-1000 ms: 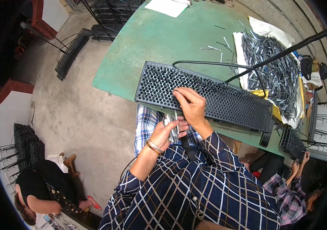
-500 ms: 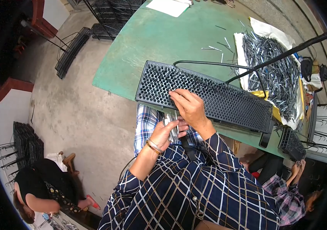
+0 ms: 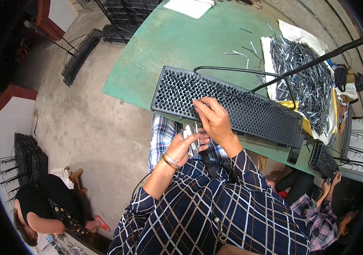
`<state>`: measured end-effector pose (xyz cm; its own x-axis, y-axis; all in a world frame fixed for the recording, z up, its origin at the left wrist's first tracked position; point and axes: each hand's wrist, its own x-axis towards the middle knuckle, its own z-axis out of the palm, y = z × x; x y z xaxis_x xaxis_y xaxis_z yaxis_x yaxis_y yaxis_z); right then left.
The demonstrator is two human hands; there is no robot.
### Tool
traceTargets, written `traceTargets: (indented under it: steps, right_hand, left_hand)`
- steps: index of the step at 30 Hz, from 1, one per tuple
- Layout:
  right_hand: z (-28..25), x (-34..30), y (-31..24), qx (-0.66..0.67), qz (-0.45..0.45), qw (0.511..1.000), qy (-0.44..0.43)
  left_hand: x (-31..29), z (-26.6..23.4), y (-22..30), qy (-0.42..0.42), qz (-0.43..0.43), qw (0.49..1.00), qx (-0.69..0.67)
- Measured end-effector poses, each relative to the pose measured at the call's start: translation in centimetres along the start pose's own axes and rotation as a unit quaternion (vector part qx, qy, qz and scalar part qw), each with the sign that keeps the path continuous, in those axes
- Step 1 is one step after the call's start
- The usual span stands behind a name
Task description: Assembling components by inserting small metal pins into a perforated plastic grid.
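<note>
A long black rack [image 3: 258,121] pierced with rows of round holes lies slanted at the table's near edge, partly over my lap. Its left part is filled with small dark pieces standing in the holes. My right hand [image 3: 215,121] is over the rack's near edge, fingertips pinched at the holes; whatever they hold is too small or hidden to make out. Below the rack, my left hand [image 3: 184,146] is closed round a bundle of thin silvery metal rods [image 3: 190,134], their upper ends sticking out past the thumb.
On the green table [image 3: 168,46], an opened white sack [image 3: 268,63] holds a heap of metal rods [image 3: 300,80], with several loose ones beside it. A black bar [image 3: 322,57] crosses above. One person [image 3: 45,204] sits at lower left, another [image 3: 317,212] at lower right.
My right hand has shifted slightly right along the holes, its fingers still pinched. The left hand keeps its bundle in nearly the same place.
</note>
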<state>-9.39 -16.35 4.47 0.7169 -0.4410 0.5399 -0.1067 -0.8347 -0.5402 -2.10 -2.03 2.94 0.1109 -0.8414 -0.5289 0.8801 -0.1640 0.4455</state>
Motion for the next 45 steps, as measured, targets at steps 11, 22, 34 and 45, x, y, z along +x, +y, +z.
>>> traceTargets:
  steps: [11, 22, 34, 45]
  right_hand:
    - [-2.1, -0.5, -1.1, 0.366, 0.296, 0.867, -0.165]
    - [0.1, 3.0, -1.9, 0.243, 0.197, 0.948, 0.054]
    - [1.4, 2.5, -0.8, 0.075, 0.047, 0.996, 0.027]
    - [0.9, 2.3, -1.0, -0.022, 0.009, 1.000, -0.008]
  left_hand:
    - [-1.2, 0.9, 1.3, -0.059, 0.049, 0.995, 0.066]
    - [-0.1, -1.1, 0.3, 0.005, 0.024, 1.000, 0.018]
    - [-0.7, -0.3, 0.6, 0.002, 0.019, 1.000, 0.018]
    - [-1.0, -0.4, 1.0, 0.005, -0.001, 1.000, 0.021]
